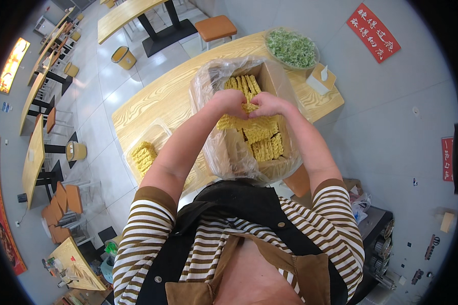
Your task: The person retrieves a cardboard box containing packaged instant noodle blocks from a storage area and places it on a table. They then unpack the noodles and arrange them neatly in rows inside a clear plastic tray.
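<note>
Both hands are over a plastic-lined cardboard box (269, 78) of yellow dried noodle cakes (267, 149). My left hand (231, 102) and my right hand (266, 104) meet near the middle of the box, fingertips close together. Between and below them is a row of noodle cakes (248, 122), gripped from above by both hands. The fingers partly hide where they touch the cakes. More cakes stand on edge at the far end (242, 83). To the left, a clear plastic container (160, 126) holds several more noodle cakes (143, 157), partly covered by my left forearm.
The box stands on a wooden table (156, 99). Toward its far right are a bowl of chopped greens (292, 47) and a tissue box (320, 80). An orange stool (215, 28) stands beyond the table, a yellow bin (123, 58) on the floor. A grey wall (385, 99) runs along the right.
</note>
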Demonstrator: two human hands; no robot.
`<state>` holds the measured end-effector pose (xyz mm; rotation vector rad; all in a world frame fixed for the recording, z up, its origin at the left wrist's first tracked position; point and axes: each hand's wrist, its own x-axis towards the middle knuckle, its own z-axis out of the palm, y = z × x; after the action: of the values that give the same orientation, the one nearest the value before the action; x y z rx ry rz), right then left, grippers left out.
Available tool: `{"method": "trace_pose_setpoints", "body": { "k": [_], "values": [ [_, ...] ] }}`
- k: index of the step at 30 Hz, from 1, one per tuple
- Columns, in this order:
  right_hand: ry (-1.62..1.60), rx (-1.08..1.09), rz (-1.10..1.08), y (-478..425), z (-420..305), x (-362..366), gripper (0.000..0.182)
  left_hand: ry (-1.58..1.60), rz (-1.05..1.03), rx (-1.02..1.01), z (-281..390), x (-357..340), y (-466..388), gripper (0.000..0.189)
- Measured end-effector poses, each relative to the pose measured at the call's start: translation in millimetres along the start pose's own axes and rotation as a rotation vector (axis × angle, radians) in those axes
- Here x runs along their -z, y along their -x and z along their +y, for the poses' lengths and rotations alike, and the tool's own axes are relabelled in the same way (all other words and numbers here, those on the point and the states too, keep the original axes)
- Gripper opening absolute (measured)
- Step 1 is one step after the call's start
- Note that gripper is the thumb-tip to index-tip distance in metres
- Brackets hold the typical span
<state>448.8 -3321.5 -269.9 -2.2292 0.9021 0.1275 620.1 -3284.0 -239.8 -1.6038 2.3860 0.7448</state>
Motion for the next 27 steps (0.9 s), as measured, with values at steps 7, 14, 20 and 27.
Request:
{"method": "trace_pose_setpoints", "body": {
  "k": [7,14,20,27],
  "values": [
    [0.002,0.015,0.049,-6,5,-2,0.039,-0.078,-0.058,0.071,7,1,-11,0.044],
    [0.013,-0.063,0.078,-7,14,-1,0.035,-0.109,-0.065,0.100,13,6,-19,0.041],
    [0.051,-0.126,0.119,-11,16,1,0.038,-0.085,-0.030,0.172,9,3,-28,0.039],
    [-0.390,-0.354,0.419,10,36,2,0.034,0.411,0.189,0.086,-21,12,-11,0.042]
  ]
}}
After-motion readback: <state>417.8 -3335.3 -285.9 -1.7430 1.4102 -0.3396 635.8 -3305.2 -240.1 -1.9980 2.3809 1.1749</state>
